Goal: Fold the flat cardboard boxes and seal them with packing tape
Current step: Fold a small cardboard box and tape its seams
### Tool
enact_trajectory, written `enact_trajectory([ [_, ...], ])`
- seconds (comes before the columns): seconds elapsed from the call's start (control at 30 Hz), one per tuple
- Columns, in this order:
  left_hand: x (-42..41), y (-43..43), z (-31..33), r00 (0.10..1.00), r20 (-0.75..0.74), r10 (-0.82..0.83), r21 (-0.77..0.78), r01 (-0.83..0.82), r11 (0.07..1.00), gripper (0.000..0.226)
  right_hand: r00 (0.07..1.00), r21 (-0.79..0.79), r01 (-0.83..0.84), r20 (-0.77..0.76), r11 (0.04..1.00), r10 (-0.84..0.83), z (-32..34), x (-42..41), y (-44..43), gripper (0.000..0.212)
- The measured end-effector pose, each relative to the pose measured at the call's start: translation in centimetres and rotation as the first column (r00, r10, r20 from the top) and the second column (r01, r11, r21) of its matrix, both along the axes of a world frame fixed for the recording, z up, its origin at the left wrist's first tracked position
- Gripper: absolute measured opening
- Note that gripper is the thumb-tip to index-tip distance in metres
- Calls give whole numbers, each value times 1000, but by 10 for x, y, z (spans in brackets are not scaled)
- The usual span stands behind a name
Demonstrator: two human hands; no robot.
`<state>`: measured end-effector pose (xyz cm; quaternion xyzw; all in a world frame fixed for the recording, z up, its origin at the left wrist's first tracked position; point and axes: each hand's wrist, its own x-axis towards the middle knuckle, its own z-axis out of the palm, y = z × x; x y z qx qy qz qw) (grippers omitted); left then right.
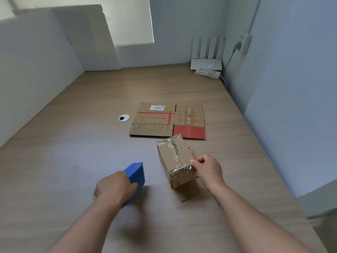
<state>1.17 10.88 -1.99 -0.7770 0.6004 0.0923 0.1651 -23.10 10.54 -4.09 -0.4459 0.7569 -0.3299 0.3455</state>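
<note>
Left hand (116,187) grips blue tape dispenser (136,172); right hand (206,168) pinches taped box (170,157).

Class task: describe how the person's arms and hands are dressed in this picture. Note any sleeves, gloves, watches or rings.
Both arms are bare as far as the frame shows them: no sleeve reaches the left forearm or the right forearm. The left hand and right hand wear no gloves. No watch, bracelet or ring shows on the visible sides.
</note>
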Motion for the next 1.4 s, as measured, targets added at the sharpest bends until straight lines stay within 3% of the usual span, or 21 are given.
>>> enact_trajectory([
  [0.13,2,3,-17,998,-50,-36,-120,30,992,38,1000,26,30,2,999,-30,0,2,2,22],
  [0.33,14,21,-41,999,-41,1,-168,-8,986,40,978,28,-55,-198,998,60,-1,1,6,25],
  [0.4,6,26,-40,996,-73,-45,-323,19,946,51,973,13,-69,-219,998,70,-3,3,8,26],
  [0.43,-5,31,-38,975,-167,-144,-443,56,895,51,973,4,-72,-220,997,71,-4,3,8,27],
  [0.47,-19,36,-33,928,-260,-267,-535,92,840,49,972,-2,-75,-223,997,72,-5,4,9,28],
  [0.53,-54,44,-17,749,-554,-364,-461,89,883,44,971,-12,-82,-228,997,77,-6,5,9,30],
  [0.63,-88,43,-11,521,-830,-198,-247,-25,969,35,967,-19,-103,-236,994,96,-6,4,9,31],
  [0.7,-95,35,-12,458,-885,-87,-169,-143,975,40,966,-13,-122,-230,992,115,-5,3,8,34],
  [0.83,-103,21,-30,483,-869,112,-8,-239,971,52,918,72,-212,-328,975,224,-2,2,4,38],
  [0.97,-111,9,-37,626,-760,176,-13,-286,958,73,790,190,-216,-542,958,286,-1,15,1,69],
  [1.07,-112,5,-39,698,-701,147,-70,-272,960,74,818,192,-219,-498,957,287,-1,18,-6,63],
  [1.13,-112,6,-40,727,-679,105,-135,-264,955,71,868,163,-259,-393,952,303,-7,14,-9,46],
  [1.3,-104,7,-42,608,-785,120,-129,-349,928,65,908,47,-352,-226,935,354,-13,-6,-9,43],
  [1.4,-95,10,-38,547,-834,74,-72,-240,968,63,854,40,-484,-194,874,482,-8,-20,-8,40],
])
